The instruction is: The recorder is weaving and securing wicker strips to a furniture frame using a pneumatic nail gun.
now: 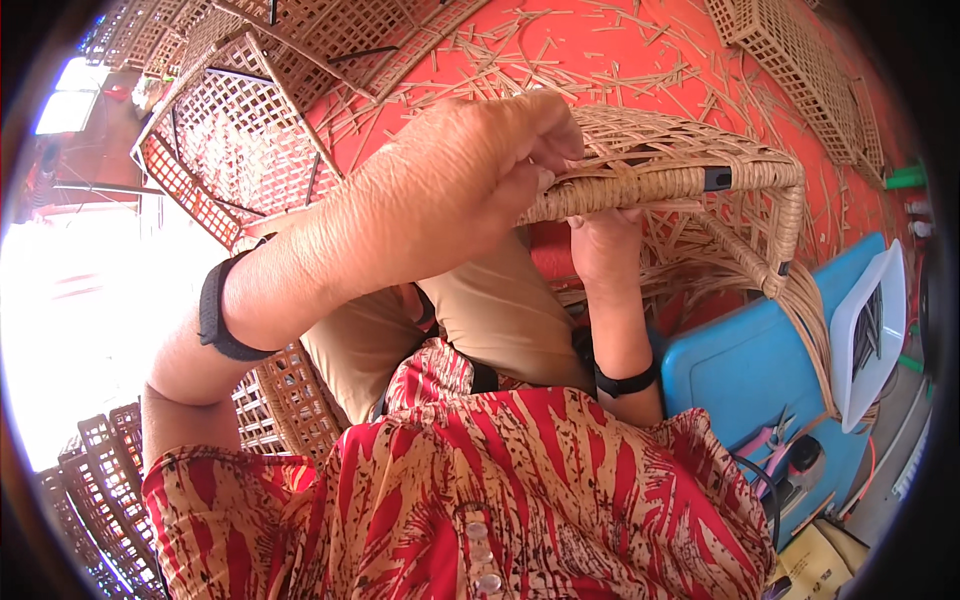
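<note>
A tan wicker piece (660, 185) with a thickly wrapped rim and an open weave is held up in front of me, above my knees. My left hand (490, 165) reaches across from the left, its fingers and thumb closed at the left part of the rim; a strand between them cannot be made out. Below the same rim is my right hand (607, 245), its fingertips curled up against the underside and partly hidden by it. A black band (717, 179) marks the rim right of my hands. Loose rattan strands (800, 310) hang at the right corner.
Cane scraps litter the red floor (590, 50). Woven panels (240, 130) stand at the far left, another lattice piece (800, 75) at the far right. On my right a blue table (720, 365) bears a white tray (860, 370) and pink-handled scissors (768, 448). More lattice pieces (110, 470) lie at near left.
</note>
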Action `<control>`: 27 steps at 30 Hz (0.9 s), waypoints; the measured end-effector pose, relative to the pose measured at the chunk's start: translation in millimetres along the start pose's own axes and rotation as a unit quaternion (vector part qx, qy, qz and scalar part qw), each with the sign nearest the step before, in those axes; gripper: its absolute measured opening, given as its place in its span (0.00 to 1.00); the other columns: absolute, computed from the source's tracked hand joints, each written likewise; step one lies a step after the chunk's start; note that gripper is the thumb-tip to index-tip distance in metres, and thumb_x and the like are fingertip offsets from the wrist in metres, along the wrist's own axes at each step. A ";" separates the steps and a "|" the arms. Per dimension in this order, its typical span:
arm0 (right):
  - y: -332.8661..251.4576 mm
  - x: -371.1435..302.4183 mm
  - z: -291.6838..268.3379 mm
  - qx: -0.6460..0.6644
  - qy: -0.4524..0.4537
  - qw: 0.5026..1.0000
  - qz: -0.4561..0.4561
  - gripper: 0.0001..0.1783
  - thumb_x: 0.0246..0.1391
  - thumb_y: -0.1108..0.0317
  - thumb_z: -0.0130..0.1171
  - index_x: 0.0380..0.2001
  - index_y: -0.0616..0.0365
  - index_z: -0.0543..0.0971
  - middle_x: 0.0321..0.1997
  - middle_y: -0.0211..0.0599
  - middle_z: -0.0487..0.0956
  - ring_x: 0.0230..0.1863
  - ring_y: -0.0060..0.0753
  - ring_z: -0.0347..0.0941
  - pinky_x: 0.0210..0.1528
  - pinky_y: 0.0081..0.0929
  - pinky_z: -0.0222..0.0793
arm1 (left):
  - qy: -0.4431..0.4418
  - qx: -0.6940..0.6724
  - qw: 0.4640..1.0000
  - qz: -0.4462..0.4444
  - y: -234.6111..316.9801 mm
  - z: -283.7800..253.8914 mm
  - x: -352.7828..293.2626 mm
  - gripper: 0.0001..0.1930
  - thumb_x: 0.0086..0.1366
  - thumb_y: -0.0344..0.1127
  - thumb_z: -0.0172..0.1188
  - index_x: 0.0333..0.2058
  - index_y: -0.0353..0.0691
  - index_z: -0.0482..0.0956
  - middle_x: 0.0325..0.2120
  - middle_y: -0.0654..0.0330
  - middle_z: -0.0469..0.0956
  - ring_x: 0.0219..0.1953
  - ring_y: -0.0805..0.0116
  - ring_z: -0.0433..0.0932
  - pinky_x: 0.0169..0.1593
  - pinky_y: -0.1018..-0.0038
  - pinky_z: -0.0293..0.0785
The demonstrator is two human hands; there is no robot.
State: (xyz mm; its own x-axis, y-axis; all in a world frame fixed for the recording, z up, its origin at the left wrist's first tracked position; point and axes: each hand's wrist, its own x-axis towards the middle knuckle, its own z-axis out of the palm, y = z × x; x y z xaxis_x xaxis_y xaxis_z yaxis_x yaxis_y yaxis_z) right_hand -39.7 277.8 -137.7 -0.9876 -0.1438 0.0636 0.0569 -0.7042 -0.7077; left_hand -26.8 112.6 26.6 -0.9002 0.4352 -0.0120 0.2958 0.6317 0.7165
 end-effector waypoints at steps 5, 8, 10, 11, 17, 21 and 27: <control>-9.9 -1.9 4.7 0.065 0.002 0.996 0.066 0.14 0.43 0.79 0.63 0.36 0.55 0.78 0.31 0.22 0.76 0.25 0.13 0.64 0.27 0.16 0.57 | 0.009 -0.012 1.000 0.012 0.8 -0.5 4.6 0.10 0.64 0.21 0.52 0.45 0.31 0.73 0.37 0.55 0.80 0.45 0.67 0.80 0.49 0.71 0.76; -5.4 -2.0 -5.4 0.046 -0.049 0.998 0.020 0.22 0.48 0.77 0.66 0.47 0.52 0.74 0.39 0.25 0.77 0.30 0.13 0.67 0.23 0.12 0.55 | 0.008 -0.016 1.000 0.004 1.9 -0.9 4.9 0.10 0.64 0.23 0.52 0.45 0.32 0.73 0.37 0.56 0.80 0.44 0.67 0.81 0.48 0.72 0.76; -4.0 -1.0 -5.4 0.041 -0.048 0.998 0.011 0.22 0.48 0.77 0.66 0.47 0.51 0.74 0.39 0.25 0.76 0.30 0.13 0.67 0.23 0.12 0.56 | 0.013 0.001 1.000 0.003 2.7 -1.9 4.6 0.10 0.64 0.24 0.53 0.45 0.33 0.74 0.37 0.56 0.81 0.44 0.68 0.81 0.48 0.72 0.76; -3.8 -0.8 -4.9 0.036 -0.045 0.998 0.002 0.22 0.48 0.78 0.66 0.47 0.51 0.74 0.40 0.25 0.76 0.30 0.13 0.67 0.24 0.12 0.56 | 0.014 0.001 1.000 0.004 2.3 -1.6 4.5 0.10 0.64 0.24 0.53 0.45 0.33 0.74 0.37 0.56 0.81 0.44 0.68 0.81 0.48 0.72 0.76; -9.9 -2.1 3.1 -0.003 -0.004 1.000 0.025 0.21 0.47 0.78 0.65 0.45 0.50 0.75 0.37 0.24 0.76 0.28 0.12 0.66 0.23 0.13 0.55 | 0.010 0.009 1.000 -0.022 3.4 0.1 4.6 0.10 0.65 0.25 0.54 0.44 0.34 0.75 0.35 0.58 0.80 0.42 0.70 0.80 0.45 0.72 0.76; -8.4 -0.3 -3.2 0.007 -0.028 0.999 0.032 0.21 0.47 0.78 0.66 0.45 0.51 0.75 0.36 0.24 0.76 0.27 0.13 0.65 0.23 0.13 0.54 | 0.017 0.003 1.000 -0.011 -0.2 1.4 4.9 0.10 0.64 0.26 0.55 0.44 0.35 0.75 0.33 0.59 0.80 0.40 0.72 0.80 0.42 0.73 0.75; -6.9 -1.5 -2.2 0.007 -0.013 0.999 0.028 0.21 0.46 0.76 0.66 0.45 0.52 0.74 0.35 0.24 0.75 0.26 0.13 0.65 0.23 0.13 0.53 | 0.030 -0.013 0.999 -0.005 -3.8 3.8 5.5 0.10 0.64 0.26 0.55 0.44 0.35 0.75 0.33 0.60 0.79 0.39 0.74 0.79 0.40 0.74 0.75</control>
State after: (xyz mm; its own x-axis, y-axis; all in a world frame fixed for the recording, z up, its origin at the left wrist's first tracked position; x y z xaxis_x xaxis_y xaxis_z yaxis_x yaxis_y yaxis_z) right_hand -39.0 284.4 -134.4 -0.9785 -0.2016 0.0423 0.1149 -0.7045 -0.7004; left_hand -31.6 115.0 21.2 -0.9207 0.3896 0.0225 0.2794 0.6179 0.7350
